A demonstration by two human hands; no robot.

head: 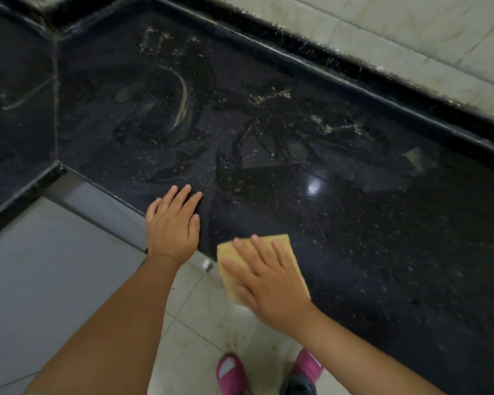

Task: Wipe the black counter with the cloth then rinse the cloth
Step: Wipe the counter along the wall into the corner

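The right hand (271, 277) lies flat on the cloth (280, 246), fingers straight and spread, pressing it down, not curled round it. The cloth is a tan, folded square. It sits at the near edge of the black counter (354, 223), and one corner hangs a bit over that edge. The right arm comes in from the bottom right, w/ the wrist just past the counter's edge.

The left hand (173, 223) is flat too, palm down, holding nothing. Its fingers are straight and rest on the counter near the near edge, just left of the cloth. The 2 hands are near each other but not touching. The left arm comes up from the bottom left.

The counter is dark w/ tiny specks. Pale, dusty smears (183, 95) and wet-looking swirls cover the middle and the far side. A bright spot of light (314, 186) shines on it, between the hands and the far edge. At the far edge there is a raised black lip (354, 78), and past it a pale tiled wall (411, 27). At the left end the counter bends round a corner.

Below the near edge is a grey cupboard front (54, 266). On the pale floor tiles (200, 337) are two pink shoes (231, 372).
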